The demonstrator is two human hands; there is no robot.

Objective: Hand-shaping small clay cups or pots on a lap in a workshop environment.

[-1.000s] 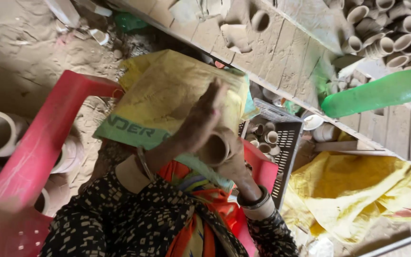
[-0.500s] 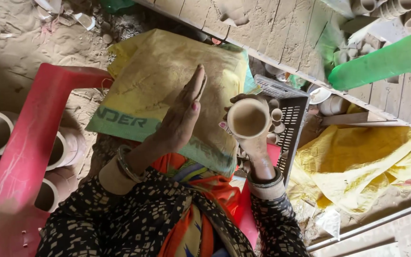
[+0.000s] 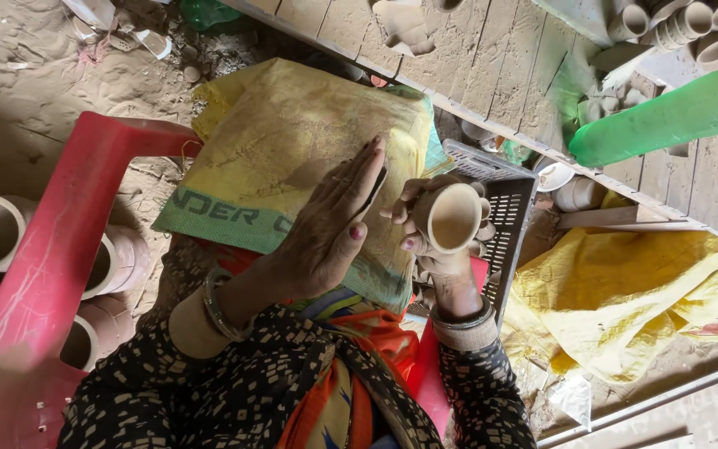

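My right hand [image 3: 434, 249] grips a small clay cup [image 3: 449, 218], mouth toward me. My left hand [image 3: 326, 229] is flat, empty, just beside it, over the yellow sack [image 3: 292, 150].

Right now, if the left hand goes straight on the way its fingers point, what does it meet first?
Probably the grey plastic crate: the left hand points up and right, passing just beside the clay cup in the right hand. Depth is unclear, so it may brush the cup first.

Single head camera, worn by seated person, looks steeply down over own lap. Close range: left hand [image 3: 326, 229], right hand [image 3: 434, 249] with cup [image 3: 450, 218] mid-frame. Sandy floor [image 3: 35, 75] left, plank shelf [image 3: 492, 58] top right. No second view.
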